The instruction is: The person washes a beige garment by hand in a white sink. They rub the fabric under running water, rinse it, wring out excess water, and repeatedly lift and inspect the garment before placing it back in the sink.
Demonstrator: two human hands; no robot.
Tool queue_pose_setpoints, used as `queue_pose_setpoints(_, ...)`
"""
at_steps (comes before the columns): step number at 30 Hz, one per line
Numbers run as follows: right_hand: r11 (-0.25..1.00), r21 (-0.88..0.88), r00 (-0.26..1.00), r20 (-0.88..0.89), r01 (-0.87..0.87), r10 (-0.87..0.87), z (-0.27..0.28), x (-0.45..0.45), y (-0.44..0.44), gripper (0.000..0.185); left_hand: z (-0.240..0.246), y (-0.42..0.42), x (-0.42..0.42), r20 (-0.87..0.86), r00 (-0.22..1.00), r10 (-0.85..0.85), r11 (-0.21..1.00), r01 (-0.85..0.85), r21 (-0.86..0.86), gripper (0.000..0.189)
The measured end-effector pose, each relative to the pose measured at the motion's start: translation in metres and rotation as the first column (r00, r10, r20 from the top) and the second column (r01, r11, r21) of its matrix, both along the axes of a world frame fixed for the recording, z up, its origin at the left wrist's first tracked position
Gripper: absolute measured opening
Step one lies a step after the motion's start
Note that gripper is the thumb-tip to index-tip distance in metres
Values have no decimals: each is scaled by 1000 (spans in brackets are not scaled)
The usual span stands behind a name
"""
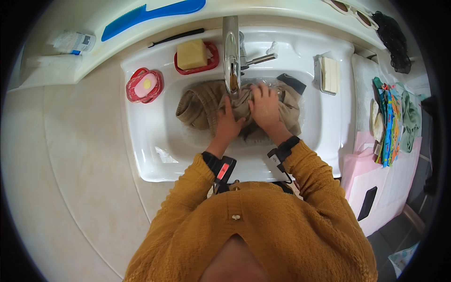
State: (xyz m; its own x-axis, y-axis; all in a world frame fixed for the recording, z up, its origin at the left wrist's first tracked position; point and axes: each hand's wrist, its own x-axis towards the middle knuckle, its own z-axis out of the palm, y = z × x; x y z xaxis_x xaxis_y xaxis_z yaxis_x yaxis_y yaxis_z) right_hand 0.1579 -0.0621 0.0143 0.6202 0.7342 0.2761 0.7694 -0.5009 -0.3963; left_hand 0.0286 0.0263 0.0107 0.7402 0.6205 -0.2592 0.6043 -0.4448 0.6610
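Observation:
A wet tan garment (201,105) with a ribbed, gathered band lies bunched in the basin of a white sink (151,134). Part of it sits directly beneath the spout of a chrome faucet (231,53). My left hand (227,121) rests on the middle of the cloth, thumb and fingers spread, close under the spout. To its right, my right hand (264,105) presses on the bunched fabric with its fingers slightly curled; whether they pinch the cloth is not clear. A dark patch of fabric (292,83) shows at the garment's upper right. Suds and water surround the cloth.
On the sink's rim are a pink soap bar (145,84) in a red dish, a large yellow soap block (192,54) in another, a black toothbrush (176,37) and a pale bar (329,75). A blue comb (151,17) lies on the shelf above. Folded cloths (389,123) lie at right.

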Motion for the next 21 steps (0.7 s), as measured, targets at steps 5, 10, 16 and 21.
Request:
queue_pose_setpoints(5, 965, -263, 998, 54, -17, 33, -39, -2, 11, 37, -38, 6, 18, -415, 897, -151, 987, 161, -9, 93)
queue_pose_setpoints(10, 984, -176, 992, 123, -19, 41, -64, 17, 33, 29, -52, 16, 34, -411, 900, -143, 986, 166, 19, 88)
queue_pose_setpoints(16, 970, -232, 971, -238, -67, 10, -33, 22, 35, 23, -25, 29, 31, -130, 987, 94, 749, -156, -644, 60)
queue_pose_setpoints(21, 954, 149, 934, -213, -261, 288, 33, -35, 16, 13, 13, 13, 6, 56, 846, 530, 91, 8, -996, 58)
